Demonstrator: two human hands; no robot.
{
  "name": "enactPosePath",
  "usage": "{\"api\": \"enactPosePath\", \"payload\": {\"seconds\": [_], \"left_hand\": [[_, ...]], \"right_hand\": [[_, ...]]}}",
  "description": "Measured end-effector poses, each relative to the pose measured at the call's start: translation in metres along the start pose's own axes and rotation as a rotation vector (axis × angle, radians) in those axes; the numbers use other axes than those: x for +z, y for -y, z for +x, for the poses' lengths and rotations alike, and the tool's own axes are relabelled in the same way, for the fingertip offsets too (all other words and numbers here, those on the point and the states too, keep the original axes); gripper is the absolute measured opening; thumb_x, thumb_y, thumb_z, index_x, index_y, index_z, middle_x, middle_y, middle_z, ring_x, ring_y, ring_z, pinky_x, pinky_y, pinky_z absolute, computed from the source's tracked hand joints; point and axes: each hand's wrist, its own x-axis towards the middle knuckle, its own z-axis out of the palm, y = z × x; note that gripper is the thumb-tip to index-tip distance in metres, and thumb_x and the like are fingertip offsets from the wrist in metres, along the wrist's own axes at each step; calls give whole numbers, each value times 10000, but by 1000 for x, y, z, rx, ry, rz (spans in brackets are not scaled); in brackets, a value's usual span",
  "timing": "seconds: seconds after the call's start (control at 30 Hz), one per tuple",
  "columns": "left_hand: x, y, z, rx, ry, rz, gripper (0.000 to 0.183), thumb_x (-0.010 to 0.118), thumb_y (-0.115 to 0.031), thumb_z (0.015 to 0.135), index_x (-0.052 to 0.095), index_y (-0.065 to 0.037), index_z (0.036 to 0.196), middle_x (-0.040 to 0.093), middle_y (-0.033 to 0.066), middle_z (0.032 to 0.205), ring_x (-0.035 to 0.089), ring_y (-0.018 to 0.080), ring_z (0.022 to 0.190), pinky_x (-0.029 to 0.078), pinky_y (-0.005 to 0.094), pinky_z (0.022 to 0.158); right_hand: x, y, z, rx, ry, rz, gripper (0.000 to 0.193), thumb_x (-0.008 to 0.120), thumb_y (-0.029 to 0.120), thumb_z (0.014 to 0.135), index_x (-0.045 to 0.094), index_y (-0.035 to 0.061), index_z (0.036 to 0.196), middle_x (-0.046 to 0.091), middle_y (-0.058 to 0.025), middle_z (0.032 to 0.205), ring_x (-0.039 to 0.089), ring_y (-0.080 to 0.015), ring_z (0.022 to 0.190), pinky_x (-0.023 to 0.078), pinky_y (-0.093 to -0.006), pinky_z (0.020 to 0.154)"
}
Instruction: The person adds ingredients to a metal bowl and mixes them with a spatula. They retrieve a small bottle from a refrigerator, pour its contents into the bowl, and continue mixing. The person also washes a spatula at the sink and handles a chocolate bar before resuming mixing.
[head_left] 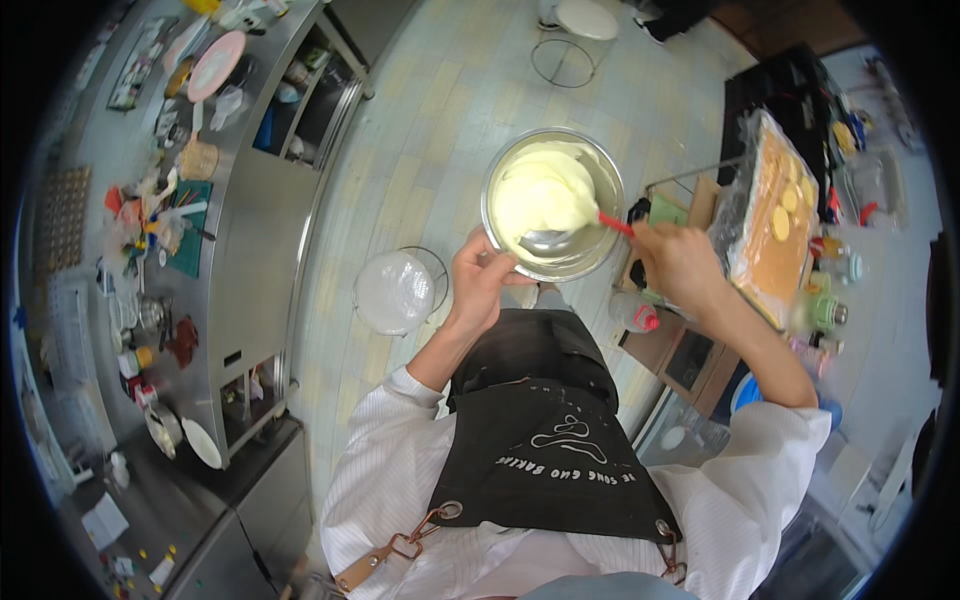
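A steel mixing bowl [592,268] is held up in front of my dark apron, tilted so its inside shows. Pale yellow cream [540,195] fills much of it and smears up the wall. My left hand [480,280] grips the bowl's near left rim, thumb at the edge. In my right hand [680,260] is the red handle of a spatula [614,223]; its head is buried in or coated with the cream, so its shape is hidden. The fingers of my right hand are wrapped round the handle.
On the right lies a tray [742,255] with a flat orange-brown sheet and several yellow rounds, beside bottles [828,312]. A plastic-covered stool [395,292] stands on the floor at left. A steel counter [255,230] with tools runs along the left; another stool [586,19] is farther off.
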Motion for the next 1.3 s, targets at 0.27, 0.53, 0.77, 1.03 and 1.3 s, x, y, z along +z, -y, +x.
{"api": "enactPosePath", "payload": {"seconds": [0.27, 0.53, 0.77, 1.03, 1.3], "left_hand": [[31, 0, 52, 17, -108, -61, 93, 542, 77, 853, 504, 1, 817, 624, 150, 1054, 689, 245, 914, 654, 358, 678], [91, 18, 118, 129, -215, 5, 89, 546, 48, 857, 580, 25, 936, 666, 155, 993, 698, 239, 850, 650, 357, 666], [146, 37, 169, 106, -235, -25, 86, 534, 86, 843, 530, 2, 865, 623, 154, 1104, 687, 245, 899, 649, 329, 666], [176, 46, 224, 101, -204, 31, 112, 540, 75, 844, 517, -13, 779, 602, 92, 1077, 684, 240, 917, 646, 338, 647], [180, 28, 285, 62, -144, 33, 54, 537, 60, 852, 537, 6, 850, 635, 133, 1041, 694, 240, 891, 648, 342, 656]], "right_hand": [[-10, -73, 101, -188, -108, 4, 86, 616, 75, 868, 673, 34, 918, 581, -158, 649, 575, -368, 596, 455, -438, 531], [-14, -141, 165, -435, -139, 254, 75, 608, 70, 856, 598, -1, 835, 556, -173, 624, 579, -361, 567, 450, -440, 514], [-40, -202, 146, -389, 6, 266, 86, 592, 98, 845, 592, 12, 842, 595, -180, 674, 601, -374, 602, 465, -474, 536], [-47, -257, 151, -252, -25, 183, 77, 622, 83, 849, 593, 13, 833, 566, -173, 623, 571, -385, 572, 454, -451, 507], [-86, -317, 195, -188, -257, 119, 95, 673, 118, 845, 653, 54, 913, 559, -109, 647, 583, -323, 574, 449, -411, 498]]}}
